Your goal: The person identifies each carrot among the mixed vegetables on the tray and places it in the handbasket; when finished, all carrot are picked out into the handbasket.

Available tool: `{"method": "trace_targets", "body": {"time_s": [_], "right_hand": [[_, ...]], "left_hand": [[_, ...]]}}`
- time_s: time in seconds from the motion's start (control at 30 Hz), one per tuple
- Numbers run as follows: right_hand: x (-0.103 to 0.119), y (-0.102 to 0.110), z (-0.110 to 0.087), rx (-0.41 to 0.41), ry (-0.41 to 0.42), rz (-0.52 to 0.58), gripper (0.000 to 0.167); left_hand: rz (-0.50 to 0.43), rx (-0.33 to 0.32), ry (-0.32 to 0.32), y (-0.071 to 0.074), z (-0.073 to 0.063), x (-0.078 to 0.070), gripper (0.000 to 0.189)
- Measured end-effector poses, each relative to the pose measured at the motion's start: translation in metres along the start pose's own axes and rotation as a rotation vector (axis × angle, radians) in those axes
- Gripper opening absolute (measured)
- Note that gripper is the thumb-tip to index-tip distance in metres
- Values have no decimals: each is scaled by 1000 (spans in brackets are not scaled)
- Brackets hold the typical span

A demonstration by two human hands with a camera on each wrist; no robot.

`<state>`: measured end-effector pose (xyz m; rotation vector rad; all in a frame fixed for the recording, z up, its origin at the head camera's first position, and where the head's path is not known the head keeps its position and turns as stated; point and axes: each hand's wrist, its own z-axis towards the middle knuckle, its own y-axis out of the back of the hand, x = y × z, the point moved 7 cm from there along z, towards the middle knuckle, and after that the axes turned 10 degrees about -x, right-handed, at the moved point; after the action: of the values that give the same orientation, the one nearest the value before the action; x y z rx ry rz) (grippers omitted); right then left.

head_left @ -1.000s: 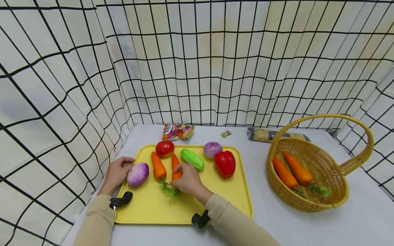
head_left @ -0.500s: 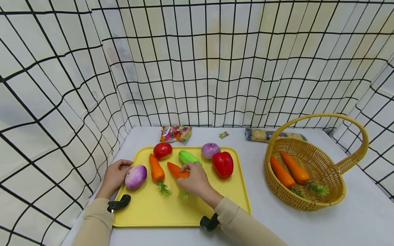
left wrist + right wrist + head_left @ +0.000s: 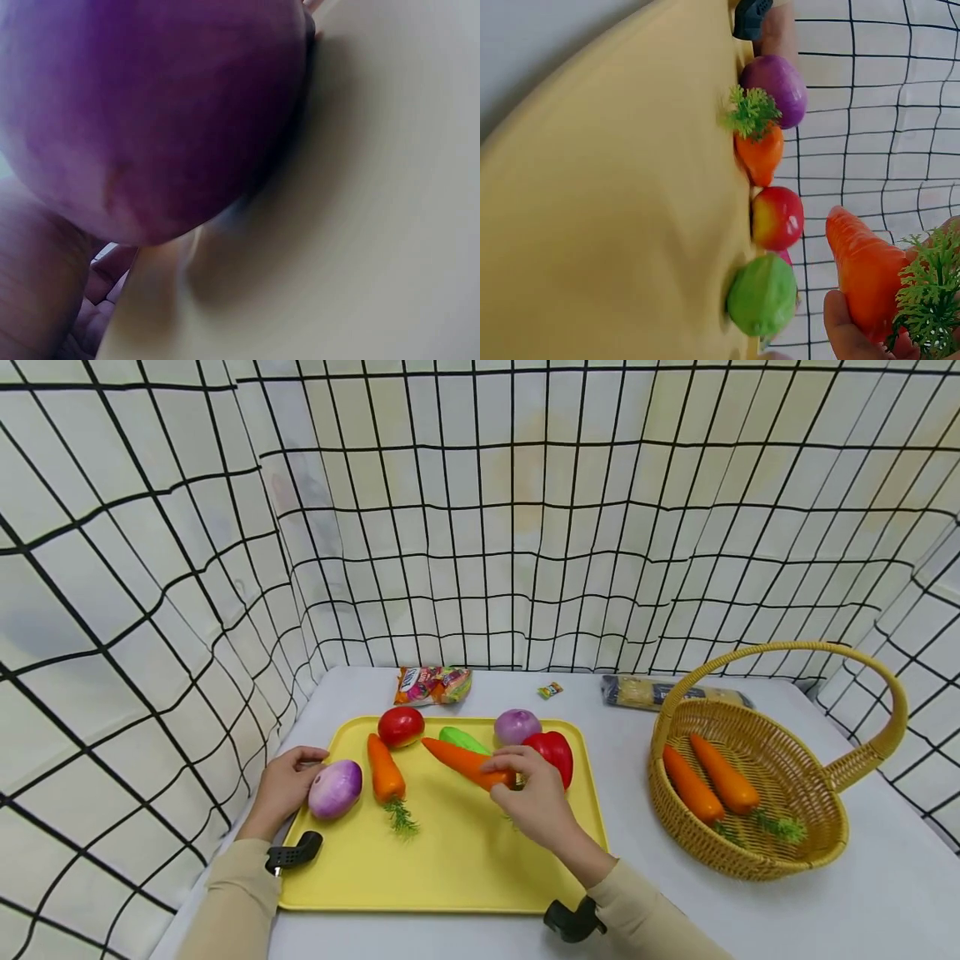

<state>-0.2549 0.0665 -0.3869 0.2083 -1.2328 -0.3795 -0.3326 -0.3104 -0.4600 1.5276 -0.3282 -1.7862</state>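
My right hand [image 3: 543, 797] pinches an orange carrot [image 3: 461, 762] near its thick end, raised above the yellow tray [image 3: 450, 877]. The carrot points left, and in the right wrist view its green leaves [image 3: 934, 292] hang beside the fingers. On the left rim of the tray is my left hand [image 3: 281, 787], beside a large purple onion [image 3: 335, 790]. That onion fills much of the left wrist view; whether the hand grips the rim or only rests there cannot be told. A second carrot [image 3: 386, 770] lies on the tray right of the onion.
A round red fruit [image 3: 401, 727], a cucumber [image 3: 463, 740], a smaller onion [image 3: 517, 727] and a red bell pepper [image 3: 557, 752] lie on the tray. Right stands a wicker basket [image 3: 738, 860] with two carrots. Behind are a candy bag [image 3: 433, 685], a small packet [image 3: 550, 690] and a long package [image 3: 633, 690].
My right hand has lifted the carrot off the tray and carried it to the right, turning its tip leftward. The left hand has stayed at the tray's left rim.
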Motion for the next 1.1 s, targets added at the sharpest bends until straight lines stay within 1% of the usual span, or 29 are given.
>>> {"method": "trace_targets", "body": {"time_s": [0.1, 0.17, 0.3, 0.37, 0.53, 0.63, 0.77, 0.97, 1.1], "right_hand": [[-7, 17, -1, -11, -24, 22, 25], [-13, 27, -2, 2, -52, 50, 25], [-22, 45, -5, 38, -84, 71, 22], [-24, 55, -6, 43, -72, 58, 23], [-26, 79, -11, 42, -9, 26, 25], [-28, 96, -12, 15, 30, 3, 27], [-32, 119, -13, -37, 40, -33, 31], [-39, 157, -12, -65, 20, -105, 38], [-43, 182, -13, -103, -12, -161, 40]], "left_hand": [[6, 6, 4, -1, 0, 0, 26], [6, 11, 6, -1, 0, 0, 26], [6, 20, 10, -1, 1, -1, 25], [6, 22, 10, -2, 1, -1, 25], [1, 25, 17, -2, 1, 0, 26], [-1, 29, 27, -2, 1, 0, 26], [-2, 32, 38, -2, -1, 0, 26], [-3, 34, 29, -1, -2, -2, 25], [-10, 37, 26, 0, -2, -4, 25]]}}
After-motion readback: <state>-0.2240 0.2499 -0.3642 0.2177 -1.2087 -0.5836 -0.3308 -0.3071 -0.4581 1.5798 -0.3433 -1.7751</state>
